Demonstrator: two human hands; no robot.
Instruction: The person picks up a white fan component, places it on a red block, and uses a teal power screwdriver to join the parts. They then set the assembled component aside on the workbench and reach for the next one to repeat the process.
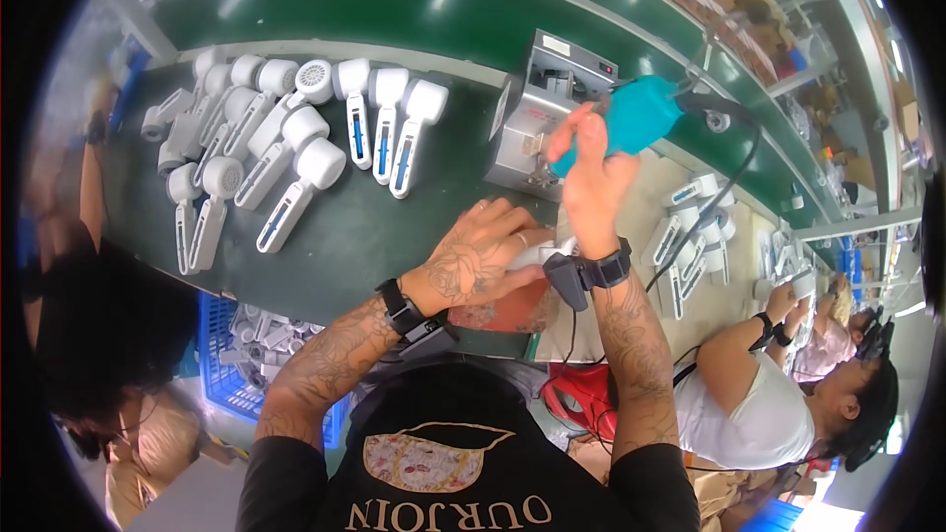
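My left hand (483,251) is low over the green bench, its fingers curled around a white shower head (533,255) that is mostly hidden. Beneath this hand lies a reddish-brown pad (503,312). My right hand (603,177) is raised, wrapped around a teal electric screwdriver (642,115) with a black cable. Its tip is hidden by the hand, close to the front of a metal screw feeder (527,123). To the left, several white and grey shower heads (305,177) lie in a group, some with blue strips in their handles.
A blue basket (219,374) of grey parts stands below the bench's front edge. More shower heads (690,246) lie on the pale surface to the right. A co-worker in white (754,404) sits at the right; another person (108,325) is at the left. A red stool (581,399) is beside me.
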